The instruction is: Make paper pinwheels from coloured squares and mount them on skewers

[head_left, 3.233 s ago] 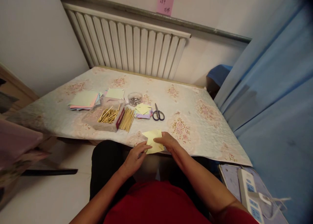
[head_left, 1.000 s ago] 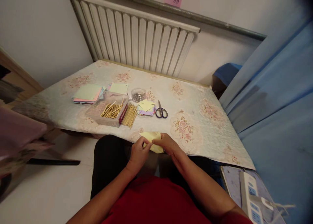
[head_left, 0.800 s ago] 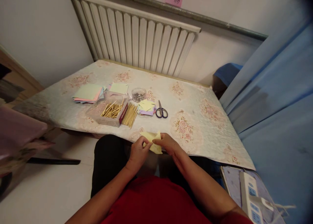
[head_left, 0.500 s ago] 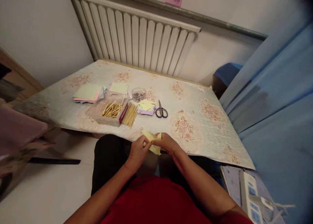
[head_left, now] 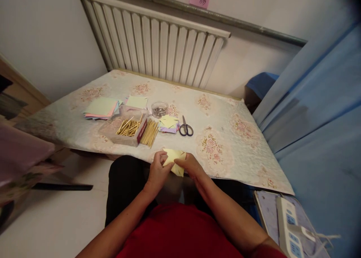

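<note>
Pinching yellow paper (head_left: 175,161) — both hands; box (head_left: 124,129) holds sticks (head_left: 129,127).

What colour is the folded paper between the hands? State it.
Pale yellow: the folded square paper, pinched by the left hand and right hand, head view.

At the near edge of the floral-covered bench (head_left: 225,137), the left hand (head_left: 156,173) and right hand (head_left: 191,166) pinch a folded pale-yellow paper sheet (head_left: 175,161) between them. Farther back lie black-handled scissors (head_left: 185,128), a clear box of golden sticks (head_left: 128,128) and a stack of pastel paper squares (head_left: 101,107).
</note>
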Motion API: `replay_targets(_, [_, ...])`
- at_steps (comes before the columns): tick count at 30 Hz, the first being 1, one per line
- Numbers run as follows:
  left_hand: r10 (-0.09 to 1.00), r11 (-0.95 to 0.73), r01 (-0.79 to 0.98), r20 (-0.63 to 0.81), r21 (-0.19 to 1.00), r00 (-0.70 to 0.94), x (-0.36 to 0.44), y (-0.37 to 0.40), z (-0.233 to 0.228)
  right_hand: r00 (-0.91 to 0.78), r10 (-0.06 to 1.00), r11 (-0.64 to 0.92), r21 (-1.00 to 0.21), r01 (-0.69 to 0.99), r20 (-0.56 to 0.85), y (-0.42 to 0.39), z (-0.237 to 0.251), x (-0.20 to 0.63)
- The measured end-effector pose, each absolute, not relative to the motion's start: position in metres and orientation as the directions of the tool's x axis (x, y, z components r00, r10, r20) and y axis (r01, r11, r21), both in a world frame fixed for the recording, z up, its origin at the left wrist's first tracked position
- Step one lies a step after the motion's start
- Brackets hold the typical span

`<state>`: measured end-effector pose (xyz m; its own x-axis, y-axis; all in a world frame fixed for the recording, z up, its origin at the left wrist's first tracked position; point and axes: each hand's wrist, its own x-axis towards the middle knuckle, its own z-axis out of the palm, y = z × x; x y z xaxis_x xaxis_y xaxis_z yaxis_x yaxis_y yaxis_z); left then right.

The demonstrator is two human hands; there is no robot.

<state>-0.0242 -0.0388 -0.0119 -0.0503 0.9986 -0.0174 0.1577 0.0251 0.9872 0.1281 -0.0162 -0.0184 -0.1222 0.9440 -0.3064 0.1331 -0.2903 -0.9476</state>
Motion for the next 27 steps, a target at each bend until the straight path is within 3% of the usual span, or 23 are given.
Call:
replay_targets(4, [0.972, 0.209, -0.120, -0.220, 0.971, -0.083, -0.019, -0.044, -0.012, -0.036, 0.960, -0.274, -0.957, 0.099, -0.278, -0.016, -0.023, 0.123])
replay_targets(10, [0.898, 0.407, -0.493, -0.437, 0.769, 0.061, -0.017, -0.049, -0.026, 0.067, 0.965, -0.250, -0.966, -0.068, -0.254, -0.020, -0.020, 0.109])
replay_targets(22, [0.919, 0.348, -0.596, -0.389, 0.724, 0.064, -0.006, -0.046, -0.021, 0.133, 0.954, -0.224, -0.936, -0.273, -0.267, -0.026, -0.021, 0.094])
replay_targets(27, [0.921, 0.329, -0.592, -0.388, 0.736, 0.030, -0.005, -0.043, -0.022, 0.107, 0.957, -0.231, -0.934, -0.272, -0.268, -0.025, -0.026, 0.093])
